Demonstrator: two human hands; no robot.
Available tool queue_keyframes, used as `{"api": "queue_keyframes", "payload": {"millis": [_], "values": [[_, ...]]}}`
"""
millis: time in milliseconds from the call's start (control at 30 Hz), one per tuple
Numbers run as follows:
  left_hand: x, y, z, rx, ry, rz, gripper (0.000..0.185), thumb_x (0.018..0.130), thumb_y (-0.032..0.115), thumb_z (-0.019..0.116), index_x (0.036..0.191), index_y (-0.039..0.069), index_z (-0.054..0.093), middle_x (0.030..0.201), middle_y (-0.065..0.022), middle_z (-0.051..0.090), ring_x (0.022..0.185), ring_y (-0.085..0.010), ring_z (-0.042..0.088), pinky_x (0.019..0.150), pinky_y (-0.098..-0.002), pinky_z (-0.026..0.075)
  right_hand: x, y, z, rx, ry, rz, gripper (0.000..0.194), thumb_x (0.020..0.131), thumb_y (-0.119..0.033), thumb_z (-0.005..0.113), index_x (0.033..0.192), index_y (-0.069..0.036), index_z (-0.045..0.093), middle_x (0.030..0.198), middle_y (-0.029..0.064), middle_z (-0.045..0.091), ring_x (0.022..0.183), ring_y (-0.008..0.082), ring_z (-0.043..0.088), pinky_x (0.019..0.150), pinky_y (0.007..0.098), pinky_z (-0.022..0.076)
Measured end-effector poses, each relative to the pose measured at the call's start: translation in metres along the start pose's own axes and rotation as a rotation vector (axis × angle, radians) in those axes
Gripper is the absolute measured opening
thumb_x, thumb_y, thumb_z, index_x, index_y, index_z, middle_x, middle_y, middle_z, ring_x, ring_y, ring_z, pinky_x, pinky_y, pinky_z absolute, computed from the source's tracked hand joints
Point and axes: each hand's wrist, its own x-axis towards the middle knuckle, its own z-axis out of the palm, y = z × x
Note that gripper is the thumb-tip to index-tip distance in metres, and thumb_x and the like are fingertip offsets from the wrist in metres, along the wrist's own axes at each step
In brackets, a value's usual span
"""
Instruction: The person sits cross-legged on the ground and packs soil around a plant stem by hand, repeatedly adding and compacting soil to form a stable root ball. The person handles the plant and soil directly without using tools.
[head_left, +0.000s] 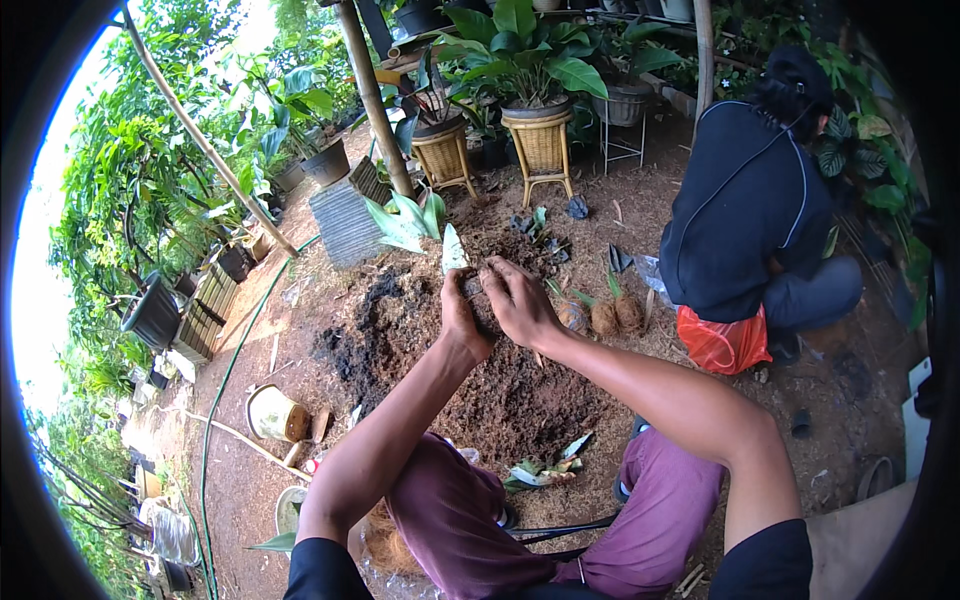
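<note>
My left hand (460, 313) cups a dark clump of soil (482, 306) from the left, its thumb side upward. From the other side, the bent fingers of my right hand (523, 301) press on the same clump. A pale whitish-green leaf (453, 251) stands up just beyond my fingertips; whether it is rooted in the clump is hidden by my hands. Below them spreads a heap of brown soil mix (525, 409), with a blacker patch (371, 319) along its left side. Several coir-wrapped root balls with green shoots, one of them a brown ball (604, 319), sit right of my hands.
Broad pale leaves (411, 219) lie beyond the heap beside a grey corrugated sheet (345, 223). A person in dark clothes (739, 202) crouches at right near a red plastic bag (724, 341). A green hose (232, 360) and a tipped pot (271, 415) lie left. Rattan-stand planters (538, 146) stand behind.
</note>
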Motion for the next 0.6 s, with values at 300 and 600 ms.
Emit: {"api": "queue_keyframes", "payload": {"millis": [300, 600], "values": [[0.008, -0.002, -0.004, -0.003, 0.017, 0.004, 0.053, 0.093, 0.057, 0.031, 0.117, 0.015, 0.055, 0.126, -0.0124, 0.055, 0.121, -0.0297, 0.048, 0.107, -0.0509, 0.032, 0.000, 0.002, 0.000, -0.004, -0.006, -0.001, 0.040, 0.096, -0.027, 0.043, 0.112, 0.006, 0.059, 0.103, 0.0260, 0.064, 0.090, 0.0353, 0.065, 0.079, 0.0428, 0.0533], [0.009, -0.002, -0.007, -0.039, -0.024, -0.016, 0.053, 0.093, 0.055, 0.033, 0.119, 0.015, 0.055, 0.126, -0.0121, 0.057, 0.121, -0.0294, 0.049, 0.106, -0.0504, 0.033, 0.002, 0.010, 0.004, -0.033, 0.000, -0.009, 0.045, 0.096, -0.029, 0.043, 0.116, 0.008, 0.057, 0.108, 0.0283, 0.063, 0.096, 0.0369, 0.065, 0.086, 0.0423, 0.0530]]}}
